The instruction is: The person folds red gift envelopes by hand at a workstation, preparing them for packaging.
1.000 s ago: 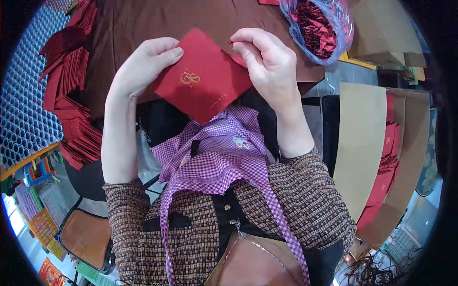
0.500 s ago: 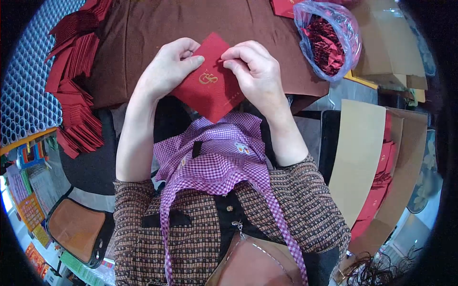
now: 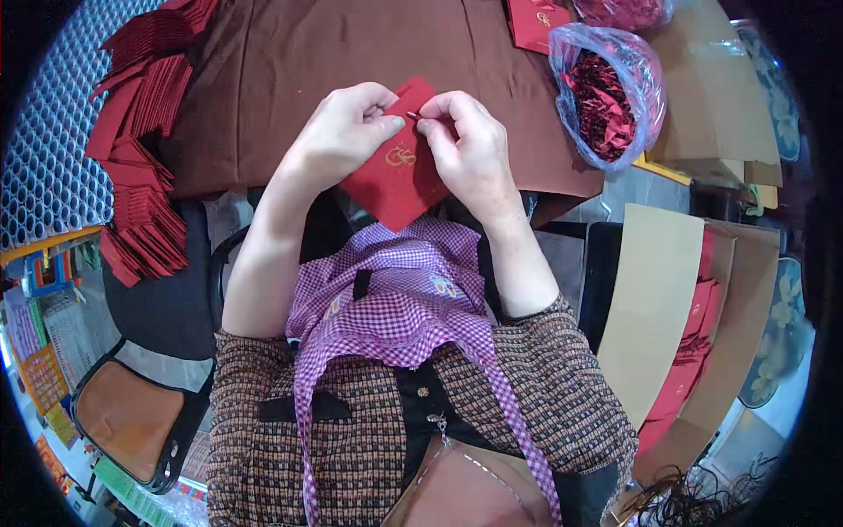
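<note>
A red card-like piece [image 3: 399, 180] with a gold emblem hangs at a slant over the near edge of the brown cloth. My left hand [image 3: 351, 127] pinches its upper left edge between thumb and fingers. On the upper right side, my right hand [image 3: 470, 145] has thumb and forefinger pressed together on a small dark bit [image 3: 413, 115] at the piece's edge. The two thumbs are close but apart. What the bit is I cannot make out.
Brown cloth [image 3: 351, 44] covers the table. Stacked red pieces [image 3: 158, 97] lie at the left. At upper right are a plastic bag [image 3: 606, 97] of shiny dark red bits and a red bag [image 3: 536, 25]. A cardboard box [image 3: 738, 325] at right holds red pieces; a chair [image 3: 132, 417] stands lower left.
My left hand has moved right and slightly down, closer to my right hand. The red piece has shifted a little right. A small dark bit now shows between the fingertips.
</note>
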`<state>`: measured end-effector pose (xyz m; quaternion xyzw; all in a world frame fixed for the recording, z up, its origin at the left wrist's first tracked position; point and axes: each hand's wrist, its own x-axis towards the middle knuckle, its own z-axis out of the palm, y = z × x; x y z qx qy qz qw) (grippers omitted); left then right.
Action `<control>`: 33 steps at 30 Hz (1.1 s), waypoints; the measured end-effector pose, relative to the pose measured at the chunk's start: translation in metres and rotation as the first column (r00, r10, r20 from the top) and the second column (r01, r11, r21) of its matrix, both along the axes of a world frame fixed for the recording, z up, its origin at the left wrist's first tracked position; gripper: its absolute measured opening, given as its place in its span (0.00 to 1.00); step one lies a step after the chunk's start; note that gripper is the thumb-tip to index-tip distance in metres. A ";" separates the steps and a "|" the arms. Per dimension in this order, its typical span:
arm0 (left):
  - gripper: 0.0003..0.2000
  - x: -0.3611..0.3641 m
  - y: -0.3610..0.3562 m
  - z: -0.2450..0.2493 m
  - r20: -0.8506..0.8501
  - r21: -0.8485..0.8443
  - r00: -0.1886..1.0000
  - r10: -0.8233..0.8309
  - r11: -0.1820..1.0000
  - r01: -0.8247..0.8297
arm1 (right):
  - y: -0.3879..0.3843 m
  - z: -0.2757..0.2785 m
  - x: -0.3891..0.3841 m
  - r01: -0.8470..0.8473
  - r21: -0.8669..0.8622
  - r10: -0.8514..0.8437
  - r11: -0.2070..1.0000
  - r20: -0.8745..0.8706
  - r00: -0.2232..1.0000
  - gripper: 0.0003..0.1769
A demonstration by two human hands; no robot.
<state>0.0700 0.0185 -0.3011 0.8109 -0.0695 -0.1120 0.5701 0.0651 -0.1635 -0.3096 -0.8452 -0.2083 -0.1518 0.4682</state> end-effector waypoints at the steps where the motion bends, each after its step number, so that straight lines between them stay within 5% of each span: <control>1: 0.10 0.000 -0.001 0.000 0.028 0.024 1.000 0.002 1.000 -0.002 | 0.000 -0.001 0.000 0.000 -0.006 0.000 1.000 -0.010 1.000 0.06; 11: 0.10 -0.009 -0.014 0.008 0.230 0.108 0.973 0.011 0.994 -0.036 | -0.003 -0.002 0.000 0.008 0.000 -0.008 1.000 0.000 1.000 0.05; 13: 0.11 -0.010 -0.018 0.003 0.466 0.208 0.885 0.005 0.971 -0.115 | -0.002 0.001 -0.001 0.015 -0.001 -0.015 1.000 -0.028 0.999 0.04; 17: 0.09 -0.013 -0.025 0.000 0.603 0.261 0.796 -0.047 0.955 -0.142 | -0.004 -0.003 0.002 -0.006 -0.028 0.007 1.000 0.026 1.000 0.04; 20: 0.08 -0.013 -0.027 -0.003 0.634 0.242 0.772 -0.030 0.957 -0.161 | -0.004 -0.005 0.004 0.006 0.010 -0.005 1.000 -0.128 0.992 0.03; 27: 0.10 -0.010 -0.024 -0.003 0.554 0.222 0.832 -0.004 0.965 -0.143 | -0.004 -0.003 0.007 0.057 0.124 -0.008 0.991 -0.362 0.932 0.04; 33: 0.10 -0.006 -0.013 -0.013 0.151 -0.041 0.986 0.064 0.997 -0.059 | -0.006 -0.006 0.009 0.033 0.227 0.076 0.973 -0.456 0.887 0.03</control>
